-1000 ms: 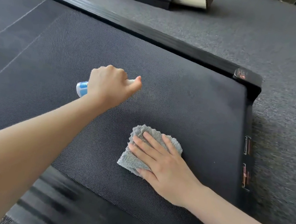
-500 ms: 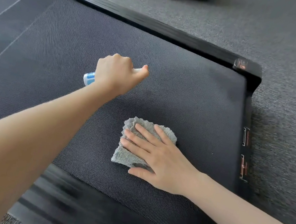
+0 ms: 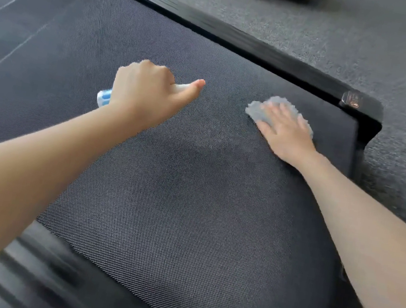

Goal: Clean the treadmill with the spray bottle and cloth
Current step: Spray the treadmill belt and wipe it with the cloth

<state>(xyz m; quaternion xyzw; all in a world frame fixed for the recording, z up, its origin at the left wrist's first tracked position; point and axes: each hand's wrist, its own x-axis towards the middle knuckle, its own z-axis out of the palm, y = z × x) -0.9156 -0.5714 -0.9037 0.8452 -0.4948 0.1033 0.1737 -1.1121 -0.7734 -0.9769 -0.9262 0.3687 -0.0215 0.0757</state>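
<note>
Treadmill belt [image 3: 188, 204] fills most of the view, a dark woven surface running from the near edge out to the far side rail [image 3: 241, 40]. 2 bare forearms reach across it from the near side.

On the left, the left hand [image 3: 147, 94] is curled in a fist around a spray bottle [image 3: 103, 96], held low over the belt. Only the bottle's blue-and-white bottom shows behind the wrist, and a bit of its white top shows under the extended thumb; the rest is hidden in the fist, so what is in it cannot be seen.

Farther off to the right, the right hand [image 3: 287, 132] lies flat with fingers spread, pressing a grey cloth [image 3: 264, 110] onto the belt. The cloth sits under the fingers and sticks out beyond the fingertips. It lies close to the belt's far right corner, near the black end cap [image 3: 363, 107] of the rail, well apart from the bottle.

Beyond the rail is grey carpet [image 3: 375, 34].
</note>
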